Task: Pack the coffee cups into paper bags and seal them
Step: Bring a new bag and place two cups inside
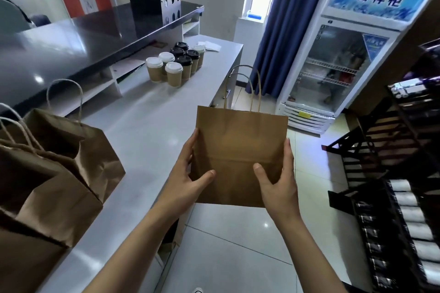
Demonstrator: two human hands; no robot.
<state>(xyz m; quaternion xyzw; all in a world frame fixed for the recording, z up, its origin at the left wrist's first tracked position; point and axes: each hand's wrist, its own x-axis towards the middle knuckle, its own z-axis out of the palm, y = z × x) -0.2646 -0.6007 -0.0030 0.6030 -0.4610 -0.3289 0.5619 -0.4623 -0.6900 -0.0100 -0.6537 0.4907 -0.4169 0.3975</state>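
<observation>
- Leftmost, a cluster of opened brown paper bags (59,173) stands on the grey counter (147,131), their twine handles sticking up; what they hold cannot be told from this angle.
- Behind them runs a raised dark ledge (71,38) with a black organiser (154,0) on top.
- Farther along the counter, well apart from the bags, a group of coffee cups (177,63) stands lidded and upright, some with white lids, some with black, packed close together.
- Just past the cups lie some white napkins (212,45).
- Off the counter's edge, above the tiled floor, a flat, folded paper bag (240,150) is held upright with its handles uppermost.
- The left hand (188,178) grips the bag's left edge, thumb on the front face.
- The right hand (278,181) grips its right edge the same way; the two hands are apart, one at each side.
- Beyond hang blue curtains (285,26), then a glass-door fridge (338,54).
- Rightmost stands a dark rack (392,197).
</observation>
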